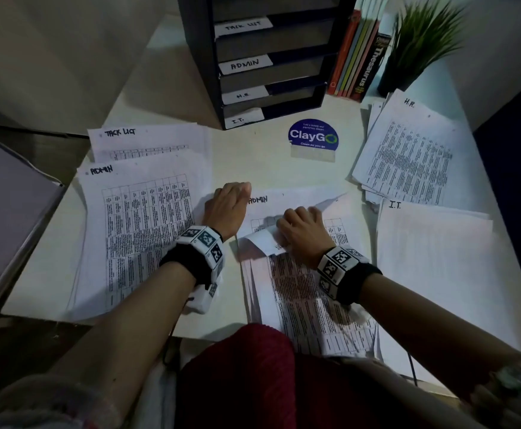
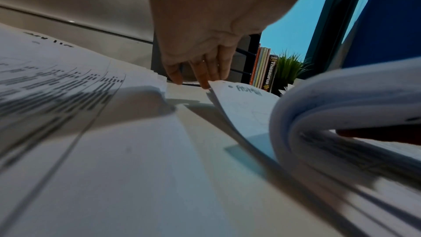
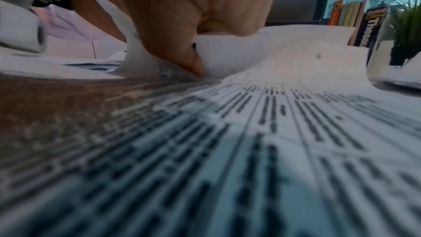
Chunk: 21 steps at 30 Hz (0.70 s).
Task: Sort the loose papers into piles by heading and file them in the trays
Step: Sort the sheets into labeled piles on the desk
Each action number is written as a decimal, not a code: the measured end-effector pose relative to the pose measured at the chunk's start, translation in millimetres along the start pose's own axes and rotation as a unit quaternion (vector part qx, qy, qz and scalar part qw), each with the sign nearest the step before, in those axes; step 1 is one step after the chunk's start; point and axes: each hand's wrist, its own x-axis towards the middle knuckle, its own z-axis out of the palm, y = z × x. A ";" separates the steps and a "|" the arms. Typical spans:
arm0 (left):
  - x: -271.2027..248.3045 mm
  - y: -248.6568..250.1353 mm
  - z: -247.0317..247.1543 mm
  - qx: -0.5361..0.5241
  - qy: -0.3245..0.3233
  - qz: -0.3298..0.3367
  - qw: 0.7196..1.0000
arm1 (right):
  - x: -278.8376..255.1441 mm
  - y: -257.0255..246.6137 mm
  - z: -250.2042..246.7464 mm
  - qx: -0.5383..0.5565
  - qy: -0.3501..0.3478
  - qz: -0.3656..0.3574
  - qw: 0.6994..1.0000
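Fingers first: on my right hand (image 1: 305, 229) they are curled around a folded-back bundle of sheets lifted off the centre stack (image 1: 308, 292), thumb pressed into the curl; on my left hand (image 1: 226, 209) they are straight and close together, tips touching the top left corner of that stack by its "ADMIN" heading.

On the tabletop (image 1: 253, 159) the sorted piles ring my hands: the ADMIN pile (image 1: 135, 230) to the left with the TASK LIST pile (image 1: 147, 142) behind it, the H.R. pile (image 1: 407, 156) at the right rear, the I.T. pile (image 1: 432, 258) just in front of that. The black tray rack (image 1: 271, 66) stands at the back with matching labels, and as far as I can see nothing is filed in it yet.

I judge the risk lies in the bent bundle: pinched too tightly, it creases; released carelessly, the sheets spring and fan out. The centre stack overhangs the near edge, so a drag toward me could spill pages. Its sheets are thin white printouts with dense tables, limp and already curling.
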 end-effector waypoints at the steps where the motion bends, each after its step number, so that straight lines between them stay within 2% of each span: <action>1: 1.7 3.1 -0.1 0.020 -0.013 0.001 1.000 | -0.5 0.9 0.9 0.009 -0.010 -0.005 1.000; 6: 1.9 8.2 1.8 0.070 -0.007 0.050 0.996 | 6.3 5.5 -7.5 0.103 -0.047 0.038 0.993; 9: -3.0 4.8 1.1 0.071 0.006 0.077 0.994 | 15.2 7.3 -11.4 0.172 -0.039 0.084 0.981; 13: -8.1 4.3 0.4 0.039 0.010 0.093 0.995 | 26.2 9.4 -18.3 0.157 -0.045 0.086 0.983; 15: -10.1 4.8 0.2 -0.002 0.012 0.083 0.996 | 25.0 6.8 -20.0 0.121 -0.049 0.076 0.989; 18: -11.3 2.3 -1.1 -0.096 0.022 0.027 0.995 | 14.8 1.2 -20.1 0.095 -0.027 0.072 0.993; 21: -8.5 0.3 -2.3 -0.138 0.027 -0.013 0.990 | 0.2 -0.1 -16.5 0.076 -0.052 0.065 0.994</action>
